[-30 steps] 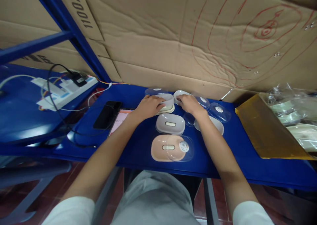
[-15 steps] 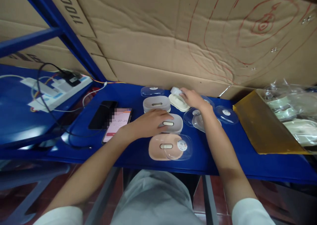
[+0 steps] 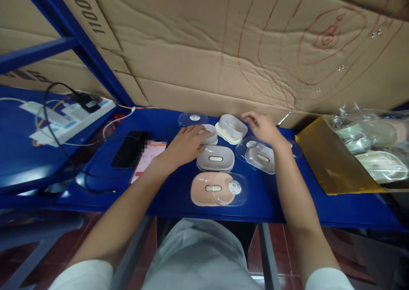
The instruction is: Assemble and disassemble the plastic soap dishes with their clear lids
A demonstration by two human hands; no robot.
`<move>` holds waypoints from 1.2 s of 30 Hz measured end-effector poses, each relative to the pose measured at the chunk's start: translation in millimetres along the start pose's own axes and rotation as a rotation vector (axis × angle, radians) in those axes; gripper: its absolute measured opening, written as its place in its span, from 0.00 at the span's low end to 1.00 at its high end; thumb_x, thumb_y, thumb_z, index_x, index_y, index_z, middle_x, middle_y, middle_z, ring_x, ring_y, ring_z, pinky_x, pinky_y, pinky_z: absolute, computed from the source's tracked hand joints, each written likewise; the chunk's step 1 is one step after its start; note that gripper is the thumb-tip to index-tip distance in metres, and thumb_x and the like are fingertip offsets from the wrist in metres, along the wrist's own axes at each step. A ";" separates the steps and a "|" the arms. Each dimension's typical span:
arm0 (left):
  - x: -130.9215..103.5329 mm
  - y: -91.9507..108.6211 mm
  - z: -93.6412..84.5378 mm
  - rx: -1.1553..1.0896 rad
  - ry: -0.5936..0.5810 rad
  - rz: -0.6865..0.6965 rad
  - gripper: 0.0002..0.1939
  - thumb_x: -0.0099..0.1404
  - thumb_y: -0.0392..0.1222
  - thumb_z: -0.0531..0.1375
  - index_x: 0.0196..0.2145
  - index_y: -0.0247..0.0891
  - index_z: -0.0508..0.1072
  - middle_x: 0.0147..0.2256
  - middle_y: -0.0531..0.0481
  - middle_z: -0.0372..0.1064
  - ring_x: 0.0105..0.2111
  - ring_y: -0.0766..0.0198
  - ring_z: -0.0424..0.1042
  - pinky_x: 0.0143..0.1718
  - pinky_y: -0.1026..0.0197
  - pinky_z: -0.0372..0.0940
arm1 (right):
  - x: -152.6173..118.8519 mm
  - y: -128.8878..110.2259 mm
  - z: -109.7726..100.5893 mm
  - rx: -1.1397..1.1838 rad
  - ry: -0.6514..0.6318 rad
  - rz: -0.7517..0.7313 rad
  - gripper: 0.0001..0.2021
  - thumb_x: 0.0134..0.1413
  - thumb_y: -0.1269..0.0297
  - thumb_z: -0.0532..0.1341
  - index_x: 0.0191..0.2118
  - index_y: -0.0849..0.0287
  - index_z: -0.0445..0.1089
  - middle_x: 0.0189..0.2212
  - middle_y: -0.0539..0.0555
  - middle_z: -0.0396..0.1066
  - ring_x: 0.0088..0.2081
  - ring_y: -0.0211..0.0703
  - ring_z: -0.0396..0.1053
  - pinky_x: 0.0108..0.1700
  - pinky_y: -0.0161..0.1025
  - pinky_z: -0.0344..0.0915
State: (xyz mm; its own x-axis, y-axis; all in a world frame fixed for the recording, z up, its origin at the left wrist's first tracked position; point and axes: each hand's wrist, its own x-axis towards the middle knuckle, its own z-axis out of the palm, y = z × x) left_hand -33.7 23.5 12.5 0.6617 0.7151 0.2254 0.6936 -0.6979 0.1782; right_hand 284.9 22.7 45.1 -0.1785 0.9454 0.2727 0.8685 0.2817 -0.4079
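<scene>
Blue table [image 3: 172, 207]: peach dish [image 3: 198, 195] near the front edge, grey dish [image 3: 215, 165] just behind. Second grey dish [image 3: 254, 155] to the right (wavy rim). Clear lid [image 3: 184, 120] by the cardboard backing. Left side: black phone [image 3: 128, 150], lit phone [image 3: 147, 164]. Right: open carton [image 3: 335, 166].

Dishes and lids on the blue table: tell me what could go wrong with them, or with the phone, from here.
The left hand reaches past the phone, so its wrist might nudge it.
The grey dish near the right hand sits on a cream dish and might slide if bumped.
The clear lid only partly covers the peach dish and could slip off.
</scene>
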 end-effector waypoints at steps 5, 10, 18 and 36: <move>9.4 -18.4 3.9 0.014 -0.032 -0.095 0.16 0.74 0.44 0.60 0.57 0.43 0.77 0.56 0.41 0.79 0.56 0.44 0.78 0.57 0.46 0.71 | -29.9 -58.9 31.9 0.087 -0.275 -0.262 0.16 0.76 0.60 0.57 0.60 0.54 0.76 0.58 0.56 0.79 0.60 0.50 0.76 0.64 0.46 0.67; 15.5 -20.6 8.1 -0.079 0.151 -0.168 0.17 0.78 0.44 0.54 0.58 0.43 0.76 0.56 0.43 0.78 0.54 0.50 0.78 0.54 0.51 0.71 | -53.6 -75.3 53.9 0.054 -0.362 -0.328 0.20 0.70 0.57 0.66 0.64 0.51 0.74 0.68 0.59 0.70 0.69 0.56 0.67 0.70 0.55 0.61; -13.9 7.6 -6.1 -0.150 0.354 0.009 0.16 0.78 0.37 0.53 0.56 0.42 0.76 0.58 0.41 0.73 0.60 0.49 0.71 0.61 0.45 0.65 | -63.4 -65.2 60.6 -0.016 -0.323 -0.274 0.24 0.75 0.52 0.59 0.67 0.58 0.73 0.74 0.66 0.60 0.74 0.61 0.59 0.73 0.61 0.58; -99.4 89.5 25.1 0.010 -0.020 0.238 0.17 0.77 0.42 0.62 0.61 0.41 0.72 0.57 0.41 0.77 0.60 0.47 0.73 0.61 0.42 0.62 | -58.0 -46.5 50.0 0.041 -0.218 -0.234 0.19 0.77 0.52 0.56 0.60 0.55 0.75 0.62 0.61 0.76 0.65 0.55 0.71 0.67 0.54 0.63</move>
State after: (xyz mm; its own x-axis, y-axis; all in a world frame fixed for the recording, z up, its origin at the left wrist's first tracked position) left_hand -30.2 -109.0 -18.0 0.8122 0.5314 0.2408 0.5205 -0.8464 0.1125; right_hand 231.7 -37.0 4.7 -0.4699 0.8658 0.1721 0.7737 0.4978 -0.3919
